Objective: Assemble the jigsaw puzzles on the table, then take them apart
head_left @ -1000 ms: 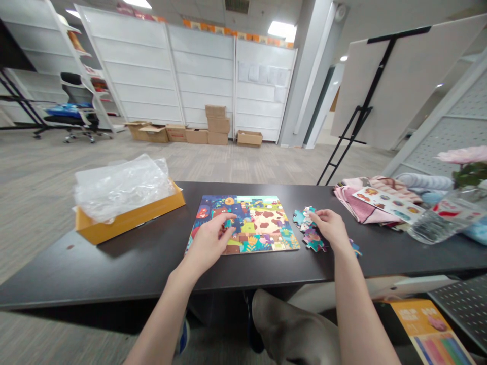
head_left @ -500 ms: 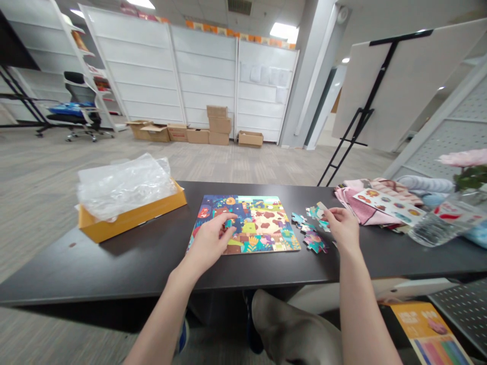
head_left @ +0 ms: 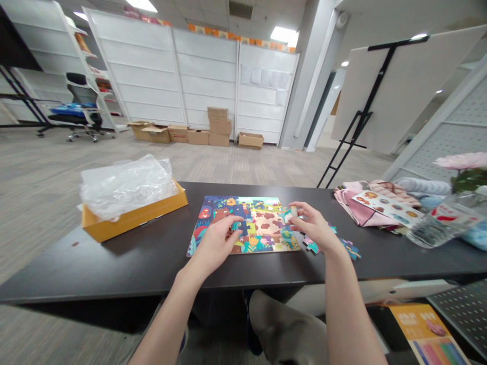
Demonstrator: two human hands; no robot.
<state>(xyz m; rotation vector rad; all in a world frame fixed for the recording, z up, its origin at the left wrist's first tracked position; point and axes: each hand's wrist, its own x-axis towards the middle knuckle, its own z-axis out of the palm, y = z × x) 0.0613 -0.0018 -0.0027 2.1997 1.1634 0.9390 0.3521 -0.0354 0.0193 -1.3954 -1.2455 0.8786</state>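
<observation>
A colourful jigsaw puzzle board [head_left: 262,223] lies flat on the dark table [head_left: 125,263] in front of me. My left hand [head_left: 216,243] rests on its left part, fingertips on a dark blue piece [head_left: 241,226]. My right hand [head_left: 314,225] hovers at the board's right edge and pinches a small pale puzzle piece [head_left: 292,213] between thumb and fingers. Several loose puzzle pieces [head_left: 344,246] lie on the table just right of the board, partly hidden by my right wrist.
A yellow box [head_left: 133,215] with crumpled clear plastic [head_left: 125,185] sits at the left. Pink cloths and a printed card [head_left: 380,203] lie at the right, beside a plastic bottle [head_left: 437,225] and a pink flower [head_left: 462,162]. An easel [head_left: 361,111] stands behind the table.
My right hand lifted a piece from the loose pile and moved left to the board's right edge. My left hand shifted slightly right across the board.
</observation>
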